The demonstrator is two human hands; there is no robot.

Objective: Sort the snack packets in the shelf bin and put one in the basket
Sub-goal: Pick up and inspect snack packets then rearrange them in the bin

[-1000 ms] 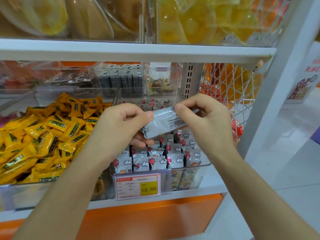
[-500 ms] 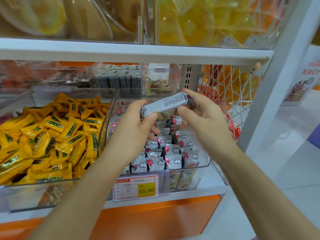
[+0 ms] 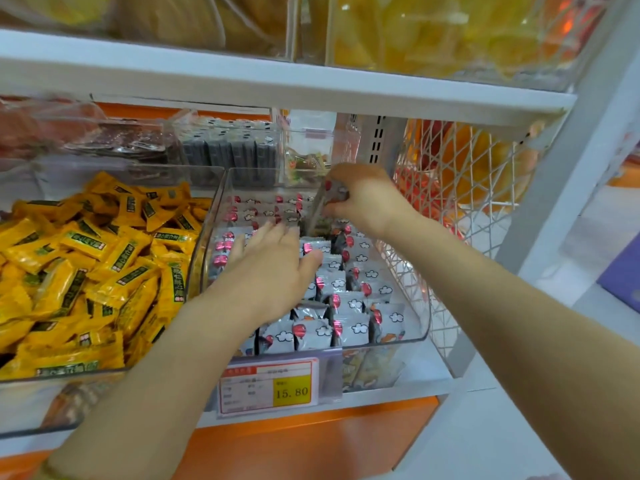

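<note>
I see the right hand [image 3: 363,199] at the far end of the clear shelf bin [image 3: 428,306]. Its fingers [image 3: 337,202] pinch one snack packet [image 3: 320,211] by the upper edge. This packet is silver-grey with a red mark and a white cloud print. It stands almost upright, a little tilted, and its lower edge is down among the other packets. The left hand [image 3: 273,275] lies flat on the rows of packets [image 3: 349,327] in the middle of the bin, with straight fingers a little spread, holding nothing. The packets in the bin all have the same grey, red and cloud pattern, and most stand in rows. A white wire basket [image 3: 450,209] hangs just right of the bin. To the left is a bin of yellow packets [image 3: 86,265]. A price label [image 3: 270,386] is on the near shelf edge.
</note>
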